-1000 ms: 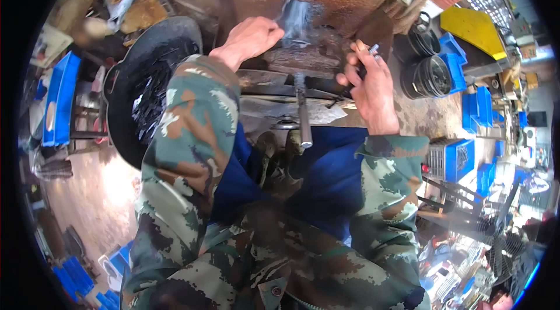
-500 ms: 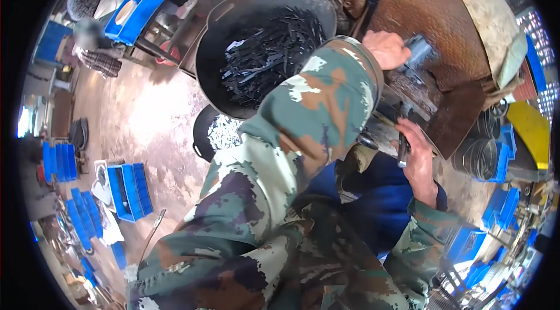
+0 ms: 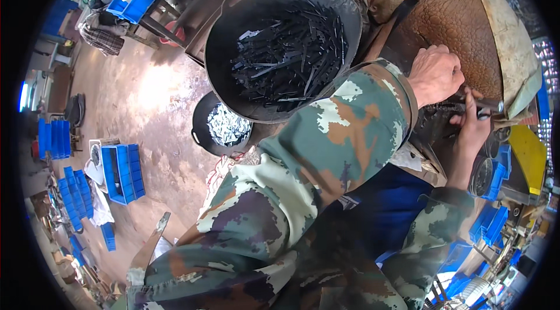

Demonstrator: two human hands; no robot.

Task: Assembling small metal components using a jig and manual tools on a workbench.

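Observation:
My left hand (image 3: 436, 75) is closed, knuckles up, against the lower part of a brown, wrinkled leather-like sheet (image 3: 461, 24). What its fingers hold is hidden beneath it. Just below and to the right, my right hand (image 3: 473, 126) is closed around a dark rod-like tool (image 3: 483, 115), of which only the rounded end shows clearly. The fingertips of the right hand come close to the left hand. Both forearms wear camouflage sleeves, the left one (image 3: 344, 126) crossing the middle of the view.
A large black tub (image 3: 214, 47) of dark strips stands left of my left arm. Below it sits a smaller black tub (image 3: 199, 132) of whitish pieces. Blue bins (image 3: 123, 173) stand on the floor at left. Another person (image 3: 102, 32) is at the far left.
Both hands have moved right and come together at the sheet's lower edge. The grey-blue thing at my left hand no longer shows. The view has shifted slightly.

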